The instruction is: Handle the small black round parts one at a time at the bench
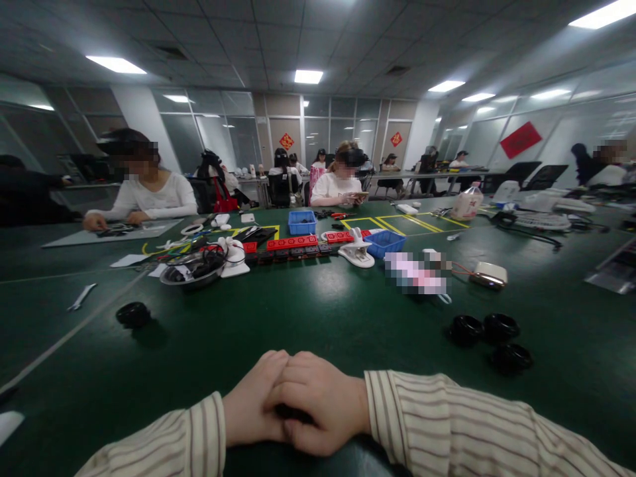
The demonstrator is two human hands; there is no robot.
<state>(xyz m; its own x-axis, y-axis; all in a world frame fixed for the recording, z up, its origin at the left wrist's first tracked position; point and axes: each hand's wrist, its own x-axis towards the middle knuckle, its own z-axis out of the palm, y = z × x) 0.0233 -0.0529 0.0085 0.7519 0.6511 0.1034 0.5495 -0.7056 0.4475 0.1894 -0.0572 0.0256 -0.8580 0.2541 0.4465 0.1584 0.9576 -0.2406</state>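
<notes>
My left hand and my right hand rest together at the near edge of the green table. The right hand lies over the left, its fingers curled around it. Most of the left hand's fingers are hidden beneath. No object shows in either hand. To the right sit three glossy black ring-shaped parts, one of them a black ring. A similar black part stands alone on the left, apart from my hands.
Farther off are a metal bowl of black cables, a red-and-black strip, a white clamp-like stand and blue bins. A wrench lies left; a white-and-gold device lies right. Two people sit across the table.
</notes>
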